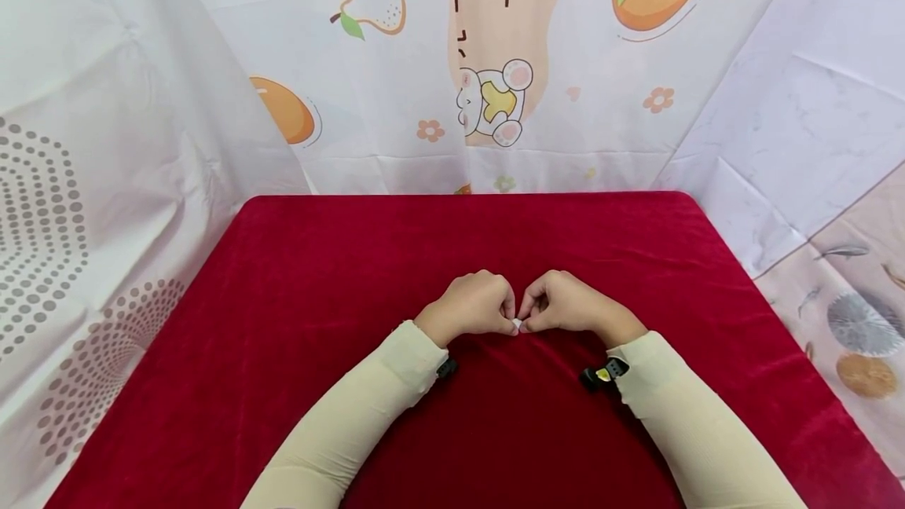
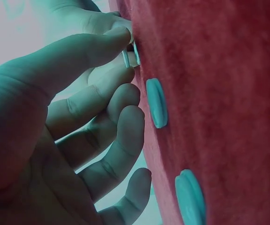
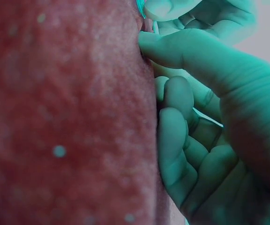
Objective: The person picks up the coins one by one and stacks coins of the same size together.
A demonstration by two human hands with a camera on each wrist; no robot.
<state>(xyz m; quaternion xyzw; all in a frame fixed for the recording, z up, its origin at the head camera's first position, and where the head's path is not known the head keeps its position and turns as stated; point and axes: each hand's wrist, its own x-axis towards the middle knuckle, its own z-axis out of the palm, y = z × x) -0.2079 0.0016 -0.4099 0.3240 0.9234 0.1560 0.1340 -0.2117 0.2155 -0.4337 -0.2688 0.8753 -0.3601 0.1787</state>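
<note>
In the head view a small white piece point(image 1: 517, 324) shows between the two hands, just above the red cloth; its kind is unclear. My left hand point(image 1: 475, 304) pinches it with thumb and index finger, the other fingers loosely bent. My right hand point(image 1: 571, 305) meets it from the other side, thumb and index finger also pinching, fingertips mostly covering it. Its thin edge point(image 2: 126, 58) appears in the left wrist view. Below the left fingers lie two small, oval, grooved pieces, one nearer point(image 2: 191, 198) and one farther point(image 2: 157, 103); the head view does not show them.
A red velvety cloth point(image 1: 339, 258) covers the table. Behind it hangs a white curtain point(image 1: 396, 100) printed with fruit and a cartoon animal. Pale curtains enclose both sides. Dark wrist cameras sit under the left cuff point(image 1: 417, 348) and the right cuff point(image 1: 639, 348).
</note>
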